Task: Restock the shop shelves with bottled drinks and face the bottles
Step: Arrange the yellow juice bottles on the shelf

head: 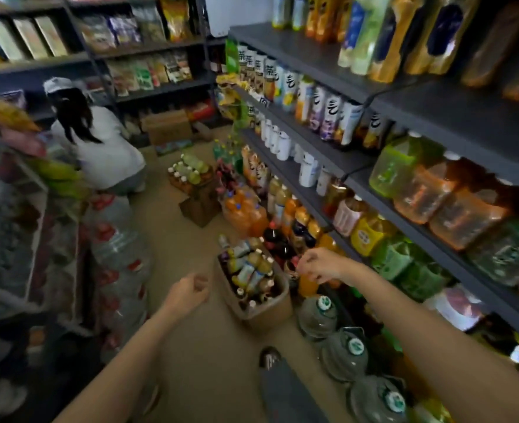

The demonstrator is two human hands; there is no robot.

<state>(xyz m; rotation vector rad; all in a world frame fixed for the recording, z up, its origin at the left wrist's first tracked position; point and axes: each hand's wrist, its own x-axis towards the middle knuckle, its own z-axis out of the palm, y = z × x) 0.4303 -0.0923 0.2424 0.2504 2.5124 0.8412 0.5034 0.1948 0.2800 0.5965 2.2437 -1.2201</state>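
Head view showed both hands empty and loosely curled — the left hand [191, 290] just left of the box of bottles [253, 280], the right hand [320, 265] just right of it.

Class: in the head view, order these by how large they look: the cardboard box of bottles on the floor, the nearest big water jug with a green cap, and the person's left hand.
1. cardboard box of bottles
2. nearest water jug, which looks close to the box and sits nearer the camera, so this ranking is unsure
3. left hand
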